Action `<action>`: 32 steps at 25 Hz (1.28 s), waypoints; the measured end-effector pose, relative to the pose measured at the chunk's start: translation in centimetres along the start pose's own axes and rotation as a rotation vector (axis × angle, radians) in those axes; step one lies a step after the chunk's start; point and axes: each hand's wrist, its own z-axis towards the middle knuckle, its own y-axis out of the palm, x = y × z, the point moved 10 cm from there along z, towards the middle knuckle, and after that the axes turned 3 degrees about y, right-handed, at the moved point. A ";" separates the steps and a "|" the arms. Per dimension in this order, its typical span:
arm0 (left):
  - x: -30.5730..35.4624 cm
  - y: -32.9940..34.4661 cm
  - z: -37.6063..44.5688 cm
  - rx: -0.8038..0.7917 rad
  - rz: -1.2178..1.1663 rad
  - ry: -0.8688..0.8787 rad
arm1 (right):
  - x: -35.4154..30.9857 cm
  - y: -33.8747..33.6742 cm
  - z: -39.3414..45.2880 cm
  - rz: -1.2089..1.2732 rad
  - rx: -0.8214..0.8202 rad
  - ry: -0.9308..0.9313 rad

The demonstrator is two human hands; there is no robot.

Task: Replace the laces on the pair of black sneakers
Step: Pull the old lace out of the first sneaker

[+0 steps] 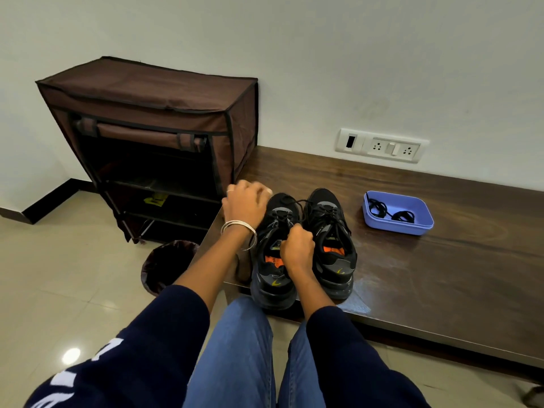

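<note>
Nearest, at six o'clock, the person's jeans-clad knees [235,348] and dark blue sleeves [164,334] are filling the lower frame. Just beyond, the pair of black sneakers [332,245] is sitting side by side at the near edge of the dark wooden desk [441,275], heels toward the person. The right hand [297,245] is curling over the tongue of the left sneaker [273,278], its grip pinching the black lace [297,205] there. The left hand [245,203], wearing thin bangles [239,228], is hovering at ten o'clock of the shoes with fingers curled; whether its grip is holding a lace I cannot tell. At two o'clock, well apart from the shoes, a blue tray [412,228] is holding two coiled black laces [390,212]. At eleven o'clock a brown fabric shoe rack [153,113] is standing against the wall, with a dark bin [164,263] on the floor in front of it.
</note>
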 end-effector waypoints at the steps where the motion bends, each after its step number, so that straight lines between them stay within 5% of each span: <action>1: 1.5 1.6 -0.5 -0.115 0.153 0.124 | 0.0 0.0 -0.1 -0.005 0.000 -0.005; 5: 4.5 5.9 -2.2 -0.297 0.567 0.344 | -0.2 -0.2 -0.1 -0.032 0.002 -0.018; 11: 4.4 6.3 -1.4 -0.448 0.560 0.131 | 0.1 0.0 0.1 -0.032 0.007 -0.002; 17: 4.2 6.9 -1.6 -0.533 0.532 0.150 | 0.1 -0.1 0.0 -0.013 0.016 -0.002; 19: 2.3 4.3 -1.4 -0.383 0.256 -0.043 | 0.2 -0.2 0.0 -0.020 0.013 -0.003; 23: -5.0 -3.0 -2.4 0.164 -0.152 -0.474 | 0.1 -0.1 0.0 -0.030 0.012 0.006; 27: -2.9 -3.4 -1.9 0.205 -0.168 -0.162 | 0.0 0.0 -0.1 -0.039 0.003 0.005; 32: 3.5 5.1 -2.6 -0.356 0.385 0.217 | 0.2 -0.1 0.0 -0.050 0.018 0.000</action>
